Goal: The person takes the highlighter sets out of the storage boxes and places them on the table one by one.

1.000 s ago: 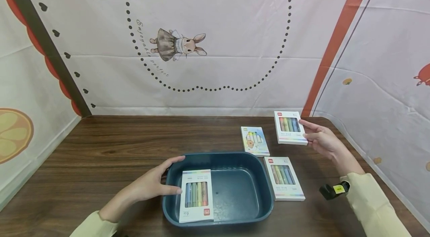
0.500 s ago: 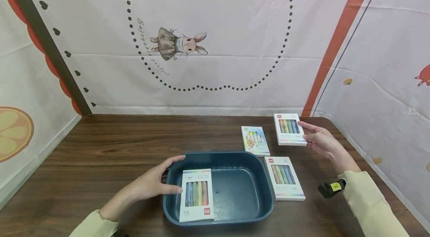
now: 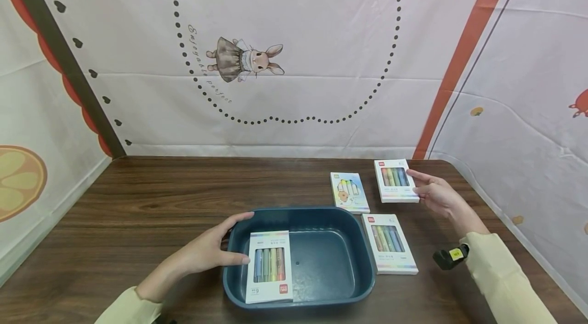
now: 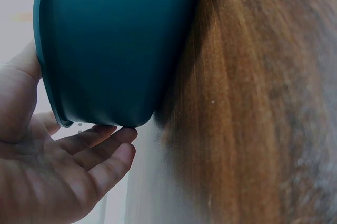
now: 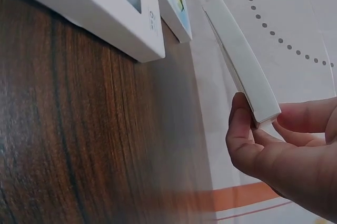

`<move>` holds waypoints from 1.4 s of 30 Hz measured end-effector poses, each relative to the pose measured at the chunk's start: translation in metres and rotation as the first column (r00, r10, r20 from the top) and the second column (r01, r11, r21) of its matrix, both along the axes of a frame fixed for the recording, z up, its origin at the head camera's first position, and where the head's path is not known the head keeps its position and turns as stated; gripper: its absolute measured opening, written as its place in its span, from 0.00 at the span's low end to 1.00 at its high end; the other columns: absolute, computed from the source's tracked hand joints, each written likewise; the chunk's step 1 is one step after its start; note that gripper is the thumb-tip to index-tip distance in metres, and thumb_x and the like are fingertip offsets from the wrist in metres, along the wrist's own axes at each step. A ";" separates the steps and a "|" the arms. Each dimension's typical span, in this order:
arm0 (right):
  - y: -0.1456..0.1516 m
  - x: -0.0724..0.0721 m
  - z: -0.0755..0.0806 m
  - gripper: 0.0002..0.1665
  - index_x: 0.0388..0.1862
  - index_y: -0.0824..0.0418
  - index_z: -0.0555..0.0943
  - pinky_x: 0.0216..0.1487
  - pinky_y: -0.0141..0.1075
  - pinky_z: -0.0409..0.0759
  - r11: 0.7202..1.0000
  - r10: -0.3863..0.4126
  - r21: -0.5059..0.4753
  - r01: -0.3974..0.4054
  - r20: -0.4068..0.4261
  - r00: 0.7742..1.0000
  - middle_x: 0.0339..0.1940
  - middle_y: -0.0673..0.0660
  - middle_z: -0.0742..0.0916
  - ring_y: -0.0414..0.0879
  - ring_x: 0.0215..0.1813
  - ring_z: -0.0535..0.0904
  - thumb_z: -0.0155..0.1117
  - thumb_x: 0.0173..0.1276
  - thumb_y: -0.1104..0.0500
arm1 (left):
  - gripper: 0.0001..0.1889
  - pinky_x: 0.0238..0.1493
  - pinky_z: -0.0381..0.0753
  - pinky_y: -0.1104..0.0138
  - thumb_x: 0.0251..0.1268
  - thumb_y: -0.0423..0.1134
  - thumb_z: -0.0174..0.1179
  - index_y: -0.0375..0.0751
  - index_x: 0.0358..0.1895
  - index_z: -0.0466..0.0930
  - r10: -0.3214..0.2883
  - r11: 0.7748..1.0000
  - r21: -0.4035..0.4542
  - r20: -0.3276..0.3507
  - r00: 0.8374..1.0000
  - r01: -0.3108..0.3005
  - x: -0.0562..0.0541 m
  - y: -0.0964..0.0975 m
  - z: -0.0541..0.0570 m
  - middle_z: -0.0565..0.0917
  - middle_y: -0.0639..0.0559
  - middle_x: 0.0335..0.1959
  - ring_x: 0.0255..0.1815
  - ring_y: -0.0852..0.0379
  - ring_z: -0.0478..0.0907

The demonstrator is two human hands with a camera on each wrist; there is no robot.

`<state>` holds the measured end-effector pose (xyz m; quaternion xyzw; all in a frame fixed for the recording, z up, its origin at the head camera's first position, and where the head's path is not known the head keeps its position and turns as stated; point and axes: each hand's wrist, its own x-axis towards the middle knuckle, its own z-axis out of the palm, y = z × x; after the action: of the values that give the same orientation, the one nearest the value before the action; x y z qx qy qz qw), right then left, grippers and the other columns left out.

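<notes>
Far right, the right hand [image 3: 438, 197] pinched a flat white cardboard box [image 3: 395, 181] by one edge, best held level; the left hand [image 3: 209, 248] grasped the near dark-blue plastic tub [image 3: 323, 263].

Pale yellow cloth sleeves [image 3: 505, 275], bare left hand [image 3: 206, 250] and right hand [image 3: 442, 197]; a blocky black device [image 3: 443, 260] with yellow label [image 3: 456, 254] beside the right cuff [image 3: 479, 247].
</notes>
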<state>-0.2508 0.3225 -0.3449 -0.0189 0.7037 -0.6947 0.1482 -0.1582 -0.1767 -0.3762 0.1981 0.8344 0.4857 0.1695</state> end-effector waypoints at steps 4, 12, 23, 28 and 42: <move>0.002 -0.002 -0.003 0.38 0.70 0.70 0.36 0.39 0.28 0.76 1.000 0.006 0.020 -0.006 0.007 1.000 0.43 0.44 0.75 0.34 0.41 0.76 0.40 0.66 0.75 | 0.43 0.56 0.68 0.48 0.49 0.45 0.68 0.51 0.68 0.54 0.004 1.000 -0.004 -0.001 1.000 -0.004 0.000 0.000 0.000 0.64 0.34 0.63 0.61 0.37 0.65; 0.002 -0.004 -0.007 0.38 0.70 0.70 0.36 0.42 0.29 0.77 1.000 -0.003 0.030 0.002 0.032 0.999 0.69 0.71 0.50 0.32 0.42 0.75 0.37 0.65 0.77 | 0.42 0.56 0.68 0.48 0.50 0.45 0.68 0.50 0.68 0.54 0.001 1.000 -0.003 -0.007 1.000 -0.001 0.000 0.000 -0.001 0.65 0.34 0.63 0.61 0.37 0.65; 0.005 -0.006 -0.013 0.40 0.70 0.71 0.38 0.41 0.31 0.77 0.999 -0.004 0.047 0.002 0.035 0.999 0.44 0.48 0.76 0.35 0.41 0.77 0.42 0.63 0.77 | 0.42 0.55 0.69 0.48 0.50 0.44 0.68 0.50 0.68 0.54 -0.001 1.000 -0.001 -0.018 1.000 0.001 0.000 0.000 -0.001 0.65 0.34 0.62 0.60 0.37 0.66; 0.004 -0.007 -0.015 0.41 0.70 0.72 0.39 0.40 0.32 0.77 0.997 -0.016 0.077 0.012 0.049 0.999 0.41 0.45 0.78 0.35 0.40 0.77 0.44 0.62 0.78 | 0.42 0.55 0.69 0.48 0.50 0.44 0.68 0.50 0.68 0.54 -0.004 1.000 0.005 -0.016 1.000 0.004 0.000 0.000 -0.001 0.65 0.34 0.62 0.60 0.37 0.66; 0.005 -0.006 -0.019 0.39 0.70 0.72 0.41 0.42 0.33 0.77 0.988 -0.022 0.156 0.012 0.066 0.998 0.56 0.62 0.70 0.35 0.41 0.76 0.42 0.63 0.77 | 0.42 0.56 0.68 0.47 0.50 0.44 0.68 0.49 0.68 0.54 -0.006 1.000 0.001 -0.014 1.000 0.006 0.000 0.000 -0.001 0.64 0.34 0.63 0.61 0.36 0.65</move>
<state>-0.2571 0.3274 -0.3643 0.0222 0.7503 -0.6393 0.1669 -0.1582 -0.1764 -0.3767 0.2041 0.8347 0.4843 0.1648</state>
